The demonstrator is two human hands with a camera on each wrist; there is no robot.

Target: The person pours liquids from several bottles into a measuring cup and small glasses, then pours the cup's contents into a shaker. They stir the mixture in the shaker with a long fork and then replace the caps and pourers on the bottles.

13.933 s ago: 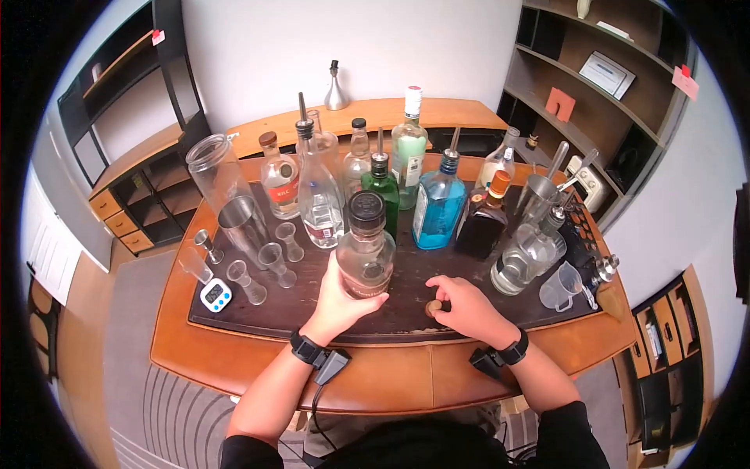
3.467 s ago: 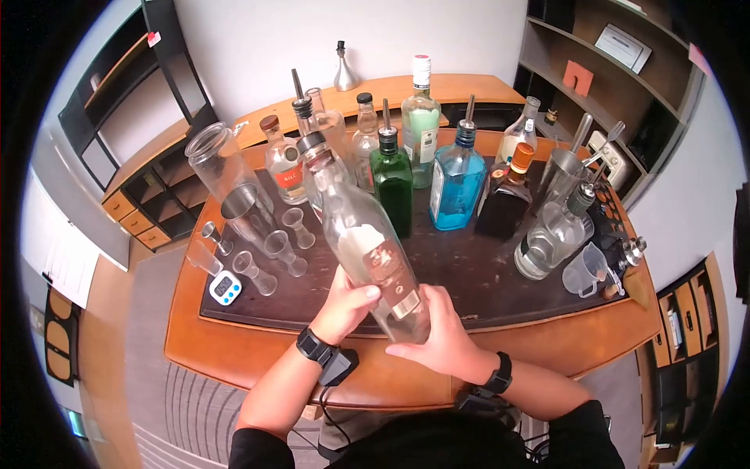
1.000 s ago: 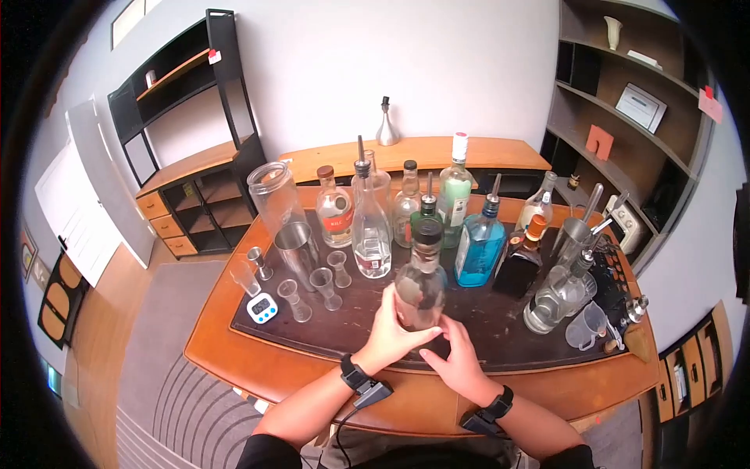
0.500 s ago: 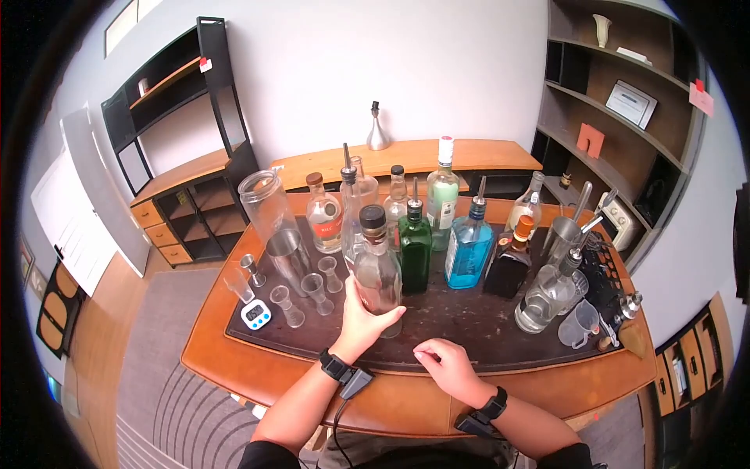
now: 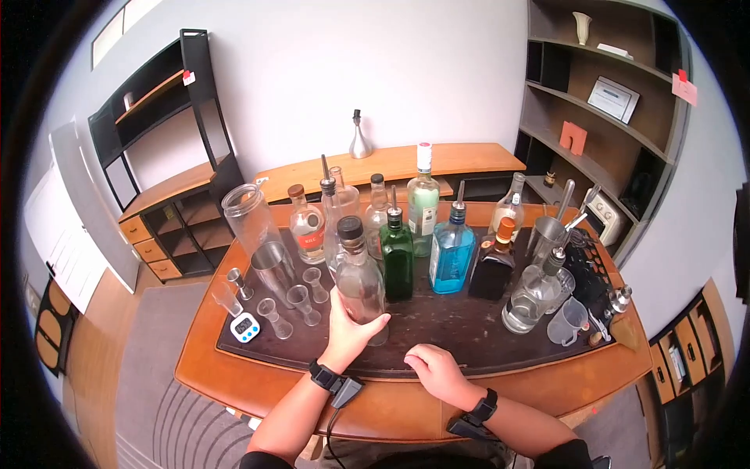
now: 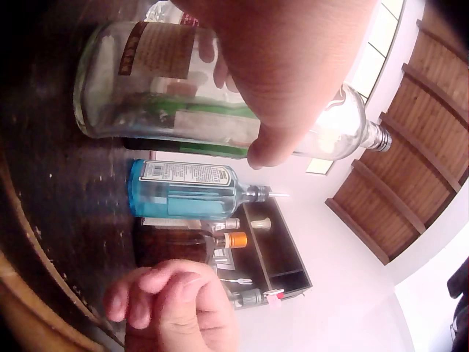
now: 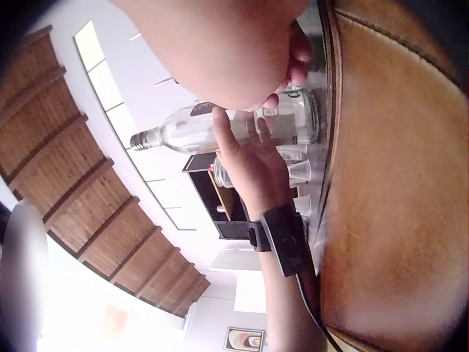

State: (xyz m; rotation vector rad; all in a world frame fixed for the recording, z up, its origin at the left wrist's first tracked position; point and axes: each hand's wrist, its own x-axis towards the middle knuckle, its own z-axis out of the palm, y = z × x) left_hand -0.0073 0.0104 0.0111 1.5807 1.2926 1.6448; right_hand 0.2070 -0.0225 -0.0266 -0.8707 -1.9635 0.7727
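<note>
A clear glass bottle [image 5: 362,283] with a black cap stands upright near the front of the dark mat [image 5: 422,320]. My left hand [image 5: 350,338] grips its body, thumb across the near side. A brown label on the bottle [image 6: 102,88] shows in the left wrist view. To its right, my right hand [image 5: 441,374] rests near the mat's front edge, fingers loosely curled and holding nothing visible. Behind the gripped bottle are a green bottle [image 5: 397,270] and a blue bottle [image 5: 451,264], both with pourers.
At left are several small hourglass-shaped measures [image 5: 303,305], a metal tumbler [image 5: 273,270], a large glass jar [image 5: 248,215] and a white timer [image 5: 244,328]. At right stand a dark bottle with an orange cap [image 5: 492,266], a clear pourer bottle [image 5: 531,301] and a plastic measuring jug [image 5: 566,322].
Both hands held the bottle tilted 3.5 seconds ago, then upright. My right hand has since let go and drawn back right; my left hand keeps its grip.
</note>
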